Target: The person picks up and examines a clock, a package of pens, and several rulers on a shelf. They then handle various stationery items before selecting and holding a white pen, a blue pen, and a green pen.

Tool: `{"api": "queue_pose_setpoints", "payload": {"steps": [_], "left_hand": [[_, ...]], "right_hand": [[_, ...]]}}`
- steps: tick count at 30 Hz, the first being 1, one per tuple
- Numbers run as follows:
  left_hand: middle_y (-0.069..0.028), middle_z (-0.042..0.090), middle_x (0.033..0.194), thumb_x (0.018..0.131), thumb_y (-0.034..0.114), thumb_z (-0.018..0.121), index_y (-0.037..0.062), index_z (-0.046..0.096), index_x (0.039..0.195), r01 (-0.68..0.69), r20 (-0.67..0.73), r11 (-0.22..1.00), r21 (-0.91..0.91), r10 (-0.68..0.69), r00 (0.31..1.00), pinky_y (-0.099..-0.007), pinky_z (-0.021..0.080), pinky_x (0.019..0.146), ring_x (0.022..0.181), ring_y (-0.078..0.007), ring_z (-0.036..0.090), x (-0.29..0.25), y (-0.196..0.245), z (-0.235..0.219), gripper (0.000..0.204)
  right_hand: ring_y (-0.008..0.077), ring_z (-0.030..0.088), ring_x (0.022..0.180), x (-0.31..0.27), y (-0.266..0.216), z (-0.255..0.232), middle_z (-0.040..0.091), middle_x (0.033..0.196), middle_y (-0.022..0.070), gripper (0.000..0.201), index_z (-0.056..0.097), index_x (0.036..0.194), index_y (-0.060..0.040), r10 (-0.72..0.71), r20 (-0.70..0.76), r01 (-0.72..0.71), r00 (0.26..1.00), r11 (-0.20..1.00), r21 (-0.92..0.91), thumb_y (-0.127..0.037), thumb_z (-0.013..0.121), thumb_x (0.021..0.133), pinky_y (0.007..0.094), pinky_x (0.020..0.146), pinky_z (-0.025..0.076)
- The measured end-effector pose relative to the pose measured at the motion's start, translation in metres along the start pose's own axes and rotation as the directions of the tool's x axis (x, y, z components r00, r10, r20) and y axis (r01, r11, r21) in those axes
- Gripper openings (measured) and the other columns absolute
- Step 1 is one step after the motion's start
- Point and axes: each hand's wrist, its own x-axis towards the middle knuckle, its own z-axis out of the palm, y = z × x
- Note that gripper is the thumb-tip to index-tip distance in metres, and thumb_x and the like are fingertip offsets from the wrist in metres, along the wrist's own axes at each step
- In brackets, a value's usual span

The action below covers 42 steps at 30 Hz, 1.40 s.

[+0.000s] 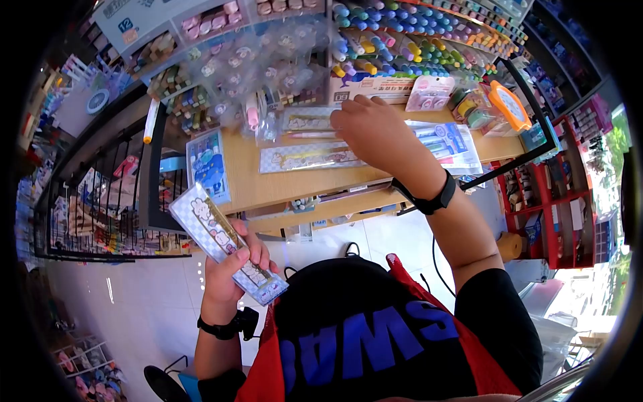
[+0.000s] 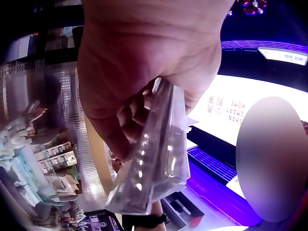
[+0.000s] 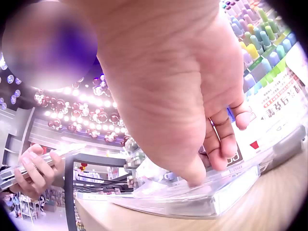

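Observation:
My left hand (image 1: pixel 234 268) holds a long, flat, clear pack (image 1: pixel 224 234) with cartoon bears and a blue check pattern, thumb across its front. In the left wrist view the clear plastic pack (image 2: pixel 166 144) juts out edge-on below the palm. Over the wooden shelf, my right hand (image 1: pixel 368 127) has its fingers bent down at the end of a similar flat pack (image 1: pixel 308 120). The right wrist view has thumb and fingertips pinching this clear pack (image 3: pixel 211 197), close over the wood. A second checked pack (image 1: pixel 308 159) lies in front of it.
A blue pen pack (image 1: pixel 209 164) leans at the shelf's left end. Rows of markers (image 1: pixel 402 53) rise behind. A pink-and-white box (image 1: pixel 429 94) and an orange-framed clock (image 1: pixel 509 106) stand at the right. A black metal frame (image 1: pixel 512 164) borders the wooden shelf (image 1: pixel 248 194).

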Motion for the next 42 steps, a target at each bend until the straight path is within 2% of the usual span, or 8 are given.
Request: {"api": "queue_pose_setpoints", "payload": {"steps": [3, 20, 28, 31, 33, 36, 37, 42], "left_hand": [[-0.0097, 0.06, 0.088, 0.097, 0.017, 0.076, 0.0109, 0.05, 0.127, 0.014, 0.009, 0.999, 0.044, -0.015, 1.0, -0.0542, 0.067, 0.083, 0.086, -0.0258, 0.069, 0.0, 0.001, 0.002, 0.04], [-0.0109, 0.062, 0.094, 0.101, 0.009, 0.069, 0.0092, 0.051, 0.125, 0.043, -0.087, 0.989, 0.143, -0.03, 0.996, -0.0589, 0.067, 0.084, 0.089, -0.0268, 0.069, 0.006, -0.002, 0.008, 0.031], [-0.0114, 0.061, 0.094, 0.101, 0.007, 0.065, 0.0096, 0.052, 0.126, 0.037, -0.051, 0.991, 0.127, -0.031, 0.998, -0.0594, 0.067, 0.083, 0.089, -0.028, 0.068, 0.009, 0.0, 0.012, 0.028], [-0.0102, 0.057, 0.091, 0.1, 0.013, 0.067, 0.0117, 0.05, 0.126, 0.04, -0.081, 0.984, 0.173, -0.026, 0.996, -0.0593, 0.066, 0.078, 0.086, -0.0278, 0.066, 0.011, -0.003, 0.01, 0.031], [-0.0105, 0.057, 0.091, 0.1, 0.013, 0.066, 0.0121, 0.05, 0.126, 0.036, -0.075, 0.984, 0.176, -0.023, 0.997, -0.0598, 0.066, 0.078, 0.085, -0.028, 0.066, 0.012, -0.004, 0.009, 0.031], [-0.0099, 0.057, 0.091, 0.099, 0.013, 0.067, 0.0122, 0.049, 0.126, 0.025, -0.095, 0.985, 0.172, -0.009, 0.995, -0.0601, 0.067, 0.077, 0.084, -0.028, 0.066, 0.014, -0.003, 0.011, 0.032], [-0.0099, 0.057, 0.091, 0.099, 0.013, 0.067, 0.0122, 0.049, 0.126, 0.023, -0.085, 0.984, 0.176, -0.008, 0.996, -0.0601, 0.067, 0.077, 0.084, -0.028, 0.066, 0.014, -0.004, 0.01, 0.032], [-0.0115, 0.058, 0.091, 0.099, 0.011, 0.067, 0.0108, 0.05, 0.126, 0.027, -0.075, 0.988, 0.15, -0.016, 0.997, -0.0619, 0.065, 0.08, 0.086, -0.0292, 0.066, 0.019, -0.003, 0.014, 0.032]], "right_hand": [[0.0325, 0.07, 0.103, -0.003, 0.003, 0.005, 0.071, 0.101, 0.0092, 0.006, 0.072, 0.098, -0.0113, -0.001, 0.017, 0.001, 1.0, 1.0, -0.006, -0.018, 0.071, 0.097, 0.0476, 0.094, 0.055], [0.0293, 0.074, 0.095, -0.008, 0.001, 0.001, 0.073, 0.098, 0.0058, 0.014, 0.078, 0.088, -0.0102, 0.032, 0.149, -0.025, 0.988, 0.999, -0.044, -0.023, 0.076, 0.091, 0.0445, 0.084, 0.058], [0.0257, 0.073, 0.094, -0.02, -0.005, -0.04, 0.072, 0.092, 0.0046, 0.011, 0.072, 0.091, -0.0074, -0.03, -0.12, 0.017, 0.992, 0.994, -0.109, -0.017, 0.073, 0.087, 0.0443, 0.084, 0.057], [0.0281, 0.073, 0.087, -0.035, -0.008, -0.078, 0.072, 0.084, 0.0053, 0.014, 0.067, 0.096, -0.0066, 0.054, -0.05, -0.061, 0.997, 0.988, -0.144, -0.019, 0.072, 0.092, 0.0444, 0.079, 0.058], [0.032, 0.075, 0.074, -0.051, -0.004, -0.098, 0.07, 0.078, 0.0085, 0.02, 0.062, 0.111, -0.0049, 0.087, -0.144, -0.097, 0.986, 0.993, -0.065, -0.017, 0.069, 0.097, 0.0465, 0.064, 0.056], [0.0377, 0.073, 0.07, -0.073, -0.003, -0.16, 0.069, 0.079, 0.0123, 0.02, 0.059, 0.114, -0.0094, 0.284, -0.205, -0.264, 0.937, 0.957, 0.12, -0.029, 0.063, 0.109, 0.0522, 0.061, 0.055], [0.0387, 0.073, 0.072, -0.079, 0.0, -0.182, 0.072, 0.084, 0.012, 0.018, 0.059, 0.117, -0.0133, 0.452, -0.12, -0.437, 0.884, 0.89, 0.133, -0.03, 0.062, 0.11, 0.0527, 0.063, 0.056], [0.0353, 0.068, 0.075, -0.117, 0.065, -0.237, 0.069, 0.086, 0.0167, 0.02, 0.061, 0.126, -0.0067, 0.595, -0.49, -0.496, 0.637, 0.803, 0.329, -0.021, 0.058, 0.113, 0.0454, 0.069, 0.051]]}}
